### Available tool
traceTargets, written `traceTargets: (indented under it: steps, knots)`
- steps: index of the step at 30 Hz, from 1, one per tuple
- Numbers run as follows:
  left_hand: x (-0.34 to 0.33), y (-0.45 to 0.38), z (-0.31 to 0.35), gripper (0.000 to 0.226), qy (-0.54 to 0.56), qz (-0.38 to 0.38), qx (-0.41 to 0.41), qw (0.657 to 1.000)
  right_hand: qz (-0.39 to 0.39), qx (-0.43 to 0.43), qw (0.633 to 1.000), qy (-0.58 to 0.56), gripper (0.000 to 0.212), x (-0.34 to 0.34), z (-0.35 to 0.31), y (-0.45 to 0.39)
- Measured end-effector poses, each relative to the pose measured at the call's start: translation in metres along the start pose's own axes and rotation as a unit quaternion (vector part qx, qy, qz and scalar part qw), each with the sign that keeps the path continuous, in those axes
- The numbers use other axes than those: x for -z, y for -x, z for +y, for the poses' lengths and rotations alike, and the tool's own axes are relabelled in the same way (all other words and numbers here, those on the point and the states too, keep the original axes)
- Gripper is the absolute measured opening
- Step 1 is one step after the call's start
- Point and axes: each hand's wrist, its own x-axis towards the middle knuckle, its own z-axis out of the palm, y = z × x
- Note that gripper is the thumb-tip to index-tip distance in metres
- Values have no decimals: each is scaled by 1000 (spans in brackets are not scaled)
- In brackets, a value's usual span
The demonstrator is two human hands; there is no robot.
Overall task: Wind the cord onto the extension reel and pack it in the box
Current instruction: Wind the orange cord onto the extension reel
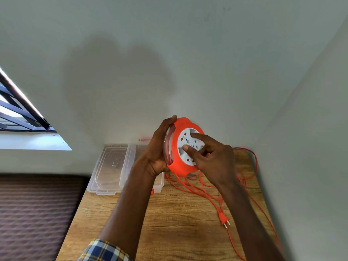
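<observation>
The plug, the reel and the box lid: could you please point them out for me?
plug [223, 220], head view, on its orange body.
reel [176, 147], head view, on its orange rim.
box lid [111, 166], head view, on its clear centre panel.

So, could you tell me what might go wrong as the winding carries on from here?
The loose cord lies in crossing loops on the table, so it could knot or snag as it feeds into the reel. Some loops run along the table's right edge and may slip off and drag. The plug could whip about as the slack shortens. The left hand holds the reel in the air by its rim while the right hand works the face, so it might slip.
</observation>
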Motion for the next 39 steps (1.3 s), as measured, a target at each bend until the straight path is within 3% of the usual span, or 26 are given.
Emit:
traceTargets:
  steps: [3, 6, 8, 12, 19, 23, 26, 29, 31, 35, 37, 39]
  knots:
    - [-1, 0, -3, 67, 12, -7, -15, 1000, 10, 0, 1000, 14, 65, -1, -3, 0]
    - [-1, 0, -4, 66, 19, -13, -12, 1000, 24, 54, 998, 30, 46, 6, 1, -2]
    - [-1, 1, -2, 65, 27, -22, -8, 999, -9, 111, 994, 11, 36, 11, 6, -4]
    - [2, 1, 0, 67, 25, -14, -9, 1000, -94, 164, 982, 16, 60, 17, 17, -7]
    - [-2, 4, -3, 64, -12, -2, 14, 1000, -136, 185, 973, 27, 63, 13, 17, -7]
    - [-2, 3, -1, 68, -18, 11, 18, 1000, -121, 171, 976, 55, 62, 10, 19, -5]
    - [-5, 2, 0, 68, -20, 6, 22, 1000, -125, 99, 987, -4, 60, 10, 16, -3]
    - [-4, -1, -2, 73, -13, 5, 11, 1000, -25, 10, 999, -28, 52, 5, 3, 2]
    - [-4, -1, -2, 74, -3, 8, 4, 1000, 36, -19, 999, -22, 63, -2, -4, 5]
    - [-1, 0, -3, 64, 8, 6, -10, 1000, 52, 16, 998, 28, 63, -2, -6, 4]
    - [1, 0, -4, 62, 3, -2, -9, 1000, 51, 64, 996, 20, 45, 3, 0, 0]
    - [4, 1, -2, 61, 11, -6, -8, 1000, -2, 133, 991, -9, 30, 10, 12, -5]
